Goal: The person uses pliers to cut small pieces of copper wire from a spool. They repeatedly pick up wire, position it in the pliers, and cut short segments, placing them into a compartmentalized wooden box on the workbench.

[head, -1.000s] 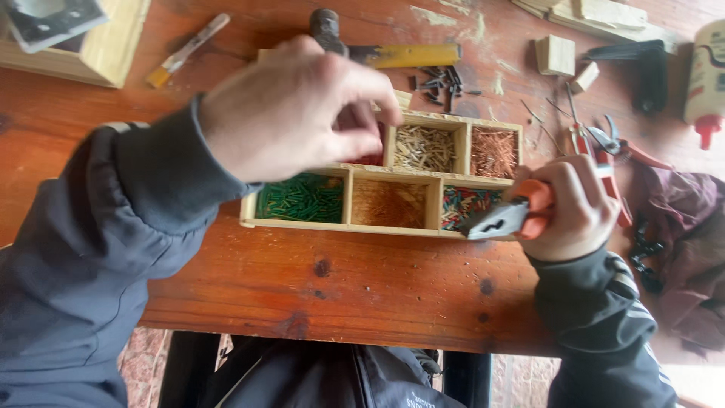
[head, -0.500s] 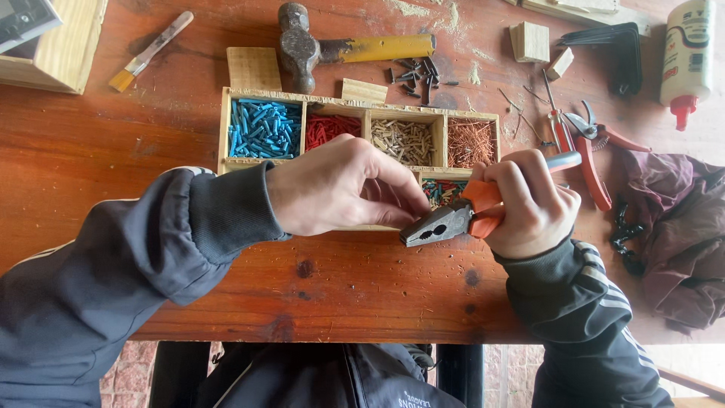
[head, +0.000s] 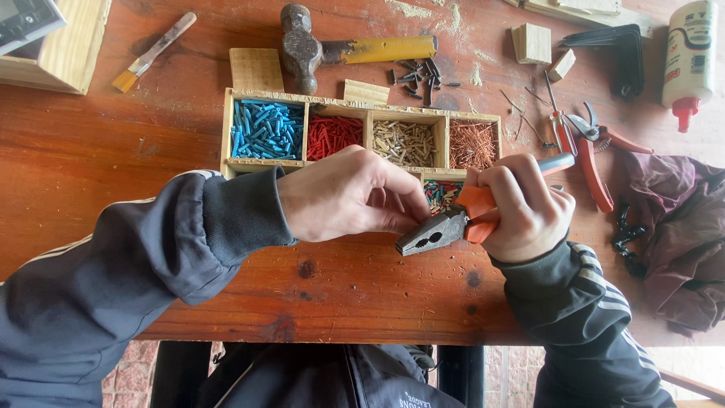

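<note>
On the wooden table (head: 91, 166), the compartmented wooden tray (head: 226, 128) is sitting behind our hands. Our right hand (head: 521, 211), fingers clamped, is gripping orange-handled pliers (head: 445, 227); our left hand (head: 347, 193), fingertips pinched together, is meeting the closed jaws, whatever it holds being hidden.

Hands (head: 438, 204) met nearer table edge

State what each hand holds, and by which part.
Right hand grips orange-handled steel pliers by the handles. Left hand pinches at the pliers' head; anything held is hidden.
</note>
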